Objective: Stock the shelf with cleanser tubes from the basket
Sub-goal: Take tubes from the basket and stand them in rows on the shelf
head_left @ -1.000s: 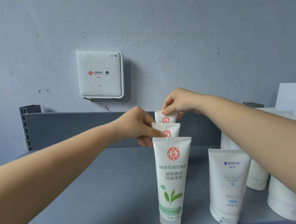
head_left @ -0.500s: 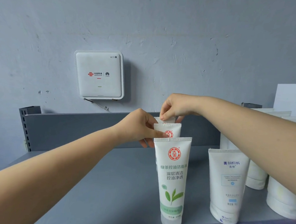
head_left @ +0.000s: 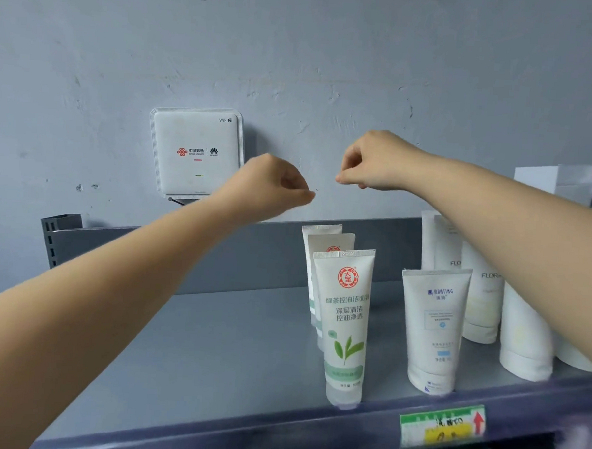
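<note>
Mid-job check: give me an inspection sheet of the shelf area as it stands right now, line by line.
Surface: grey metal shelf, bare on its left part.
Job's things: three green-tea cleanser tubes upright in a front-to-back row, cap down; basket not in view.
Clutter: other white tubes standing to the right; price tag on the front lip.
Grippers: left hand and right hand raised above the row, fingers curled, holding nothing.
Cables: short dark lead under the wall router.
Surroundings: scuffed grey wall.

Grey metal shelf (head_left: 212,350): from 9 o'clock your approach runs bare; white upright cleanser tubes (head_left: 346,326) crowd 3 o'clock.
</note>
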### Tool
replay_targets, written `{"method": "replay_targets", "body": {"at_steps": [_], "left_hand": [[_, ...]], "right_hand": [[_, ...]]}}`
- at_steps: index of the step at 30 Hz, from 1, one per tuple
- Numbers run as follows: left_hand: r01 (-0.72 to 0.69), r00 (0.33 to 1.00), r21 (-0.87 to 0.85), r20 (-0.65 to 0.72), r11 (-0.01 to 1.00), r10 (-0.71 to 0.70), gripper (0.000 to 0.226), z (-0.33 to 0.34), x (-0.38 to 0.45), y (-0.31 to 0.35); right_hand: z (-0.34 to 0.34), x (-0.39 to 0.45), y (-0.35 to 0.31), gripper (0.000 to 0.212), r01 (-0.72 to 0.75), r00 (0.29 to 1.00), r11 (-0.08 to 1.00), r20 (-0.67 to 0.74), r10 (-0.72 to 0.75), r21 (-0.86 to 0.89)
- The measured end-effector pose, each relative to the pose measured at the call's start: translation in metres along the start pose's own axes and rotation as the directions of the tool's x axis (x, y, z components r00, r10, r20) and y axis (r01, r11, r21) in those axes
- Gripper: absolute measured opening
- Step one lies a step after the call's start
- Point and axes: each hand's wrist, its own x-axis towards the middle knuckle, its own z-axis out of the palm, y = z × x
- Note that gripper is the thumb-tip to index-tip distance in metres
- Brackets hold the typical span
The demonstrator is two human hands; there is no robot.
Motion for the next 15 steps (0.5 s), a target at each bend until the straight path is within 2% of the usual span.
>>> {"method": "replay_targets", "body": {"at_steps": [3,6,9,11,15], "left_hand": [[-0.072,0.994,0.203,-0.062,0.977,0.086,0.021,-0.005,-0.006,0.008],[-0.126,0.986,0.413,-0.05,0.902,0.161,0.028,-0.005,-0.01,0.019],[-0.183,0.964,0.518,-0.073,0.835,0.257,0.031,-0.003,-0.013,0.035],[-0.221,0.949,0.578,-0.06,0.786,0.311,0.033,-0.001,-0.015,0.048],[-0.242,0.95,0.631,-0.002,0.738,0.313,0.041,0.012,-0.019,0.081]], "right_hand": [[-0.008,-0.016,-0.002,0.016,0.006,0.997,0.988,-0.074,-0.018,-0.157],[-0.015,-0.033,-0.003,0.022,0.024,0.999,0.949,-0.036,-0.038,-0.315],[-0.021,-0.049,0.003,0.014,0.056,0.996,0.905,-0.033,-0.077,-0.421],[-0.026,-0.061,0.008,0.016,0.077,0.993,0.867,-0.04,-0.111,-0.492],[-0.037,-0.089,0.026,0.025,0.1,0.99,0.813,-0.023,-0.138,-0.574]]}}
